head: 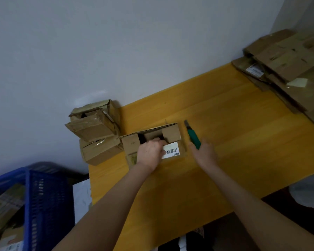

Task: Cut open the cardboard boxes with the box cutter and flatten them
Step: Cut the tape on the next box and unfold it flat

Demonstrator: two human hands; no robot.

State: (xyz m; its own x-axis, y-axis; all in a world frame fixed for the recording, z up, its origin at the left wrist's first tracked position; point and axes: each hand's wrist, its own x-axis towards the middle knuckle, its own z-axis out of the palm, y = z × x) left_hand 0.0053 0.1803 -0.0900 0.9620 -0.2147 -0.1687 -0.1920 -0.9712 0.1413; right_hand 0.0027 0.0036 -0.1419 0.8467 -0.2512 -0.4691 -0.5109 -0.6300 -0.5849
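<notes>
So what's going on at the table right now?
A person is breaking down boxes. The left hand grips the open labelled box at its top opening. The right hand covers the near end of the green box cutter, grip unclear. More boxes are stacked left; flattened cardboard lies far right.

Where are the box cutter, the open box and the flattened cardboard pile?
box cutter [193, 137], head view, green handle.
open box [170, 152], head view, barcode label.
flattened cardboard pile [286, 64], head view, top sheet.

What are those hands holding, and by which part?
The left hand grips the cardboard box by its open top's rim. The right hand meets the green box cutter at its handle end; a grip cannot be told.
</notes>
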